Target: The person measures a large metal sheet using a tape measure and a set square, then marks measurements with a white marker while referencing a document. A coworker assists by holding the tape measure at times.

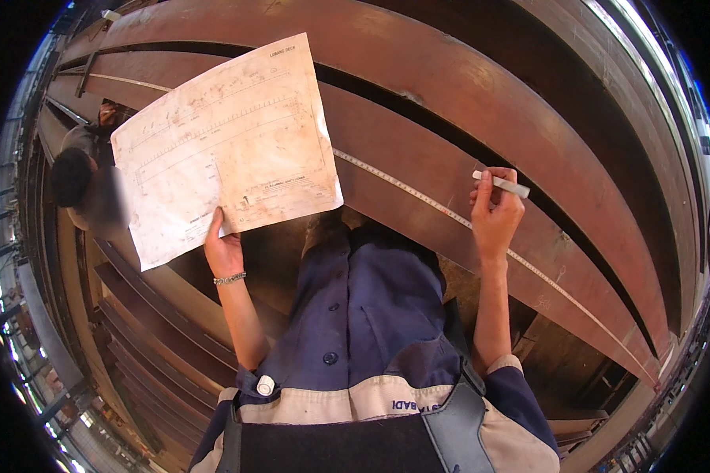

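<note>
My left hand (224, 250) pinches the lower edge of a large stained paper drawing (237, 150), thumb on its front. The sheet is tilted and hides part of the steel behind it. In my right hand (497, 209) is a white stick-shaped marker (503, 184), possibly chalk, held between thumb and fingers above a reddish-brown steel beam (418, 150). A pale measuring tape (406, 188) lies stretched along that beam, passing behind the drawing and under my right hand.
Another long steel beam (450, 87) runs parallel beyond a dark gap. At the left a co-worker (95, 173) bends close to the steel. Several narrow steel bars (146, 347) lie at the lower left. A second white stick (266, 385) pokes from my chest pocket.
</note>
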A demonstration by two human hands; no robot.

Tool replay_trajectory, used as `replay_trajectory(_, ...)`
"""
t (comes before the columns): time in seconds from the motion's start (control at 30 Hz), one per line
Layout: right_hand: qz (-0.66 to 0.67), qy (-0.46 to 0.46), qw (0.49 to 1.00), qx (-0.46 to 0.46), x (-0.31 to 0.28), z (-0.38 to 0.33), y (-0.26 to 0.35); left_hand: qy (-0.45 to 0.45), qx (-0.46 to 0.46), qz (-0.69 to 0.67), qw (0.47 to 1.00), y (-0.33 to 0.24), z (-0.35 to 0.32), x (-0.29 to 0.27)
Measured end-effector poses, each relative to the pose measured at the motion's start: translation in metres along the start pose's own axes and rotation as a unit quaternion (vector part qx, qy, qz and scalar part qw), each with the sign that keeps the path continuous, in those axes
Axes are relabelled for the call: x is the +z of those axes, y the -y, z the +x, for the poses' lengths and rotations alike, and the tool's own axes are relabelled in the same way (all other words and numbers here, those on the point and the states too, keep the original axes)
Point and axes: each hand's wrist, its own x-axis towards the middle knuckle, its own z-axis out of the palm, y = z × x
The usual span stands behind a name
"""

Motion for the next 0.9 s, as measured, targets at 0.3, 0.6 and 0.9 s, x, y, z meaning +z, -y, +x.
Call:
replay_trajectory(0.3, 0.110, 0.147, 0.950, 0.253, -0.005, -0.020, -0.018, 0.007, 0.000, 0.006, 1.000, -0.004, 0.007, 0.000)
replay_trajectory(0.6, 0.080, 0.152, 0.955, 0.242, -0.002, -0.023, -0.015, 0.009, -0.009, 0.012, 1.000, -0.012, 0.004, 0.001)
replay_trajectory(0.9, -0.026, 0.038, 0.994, 0.103, 0.006, -0.025, -0.009, 0.000, -0.011, 0.013, 1.000, -0.015, -0.001, 0.010)
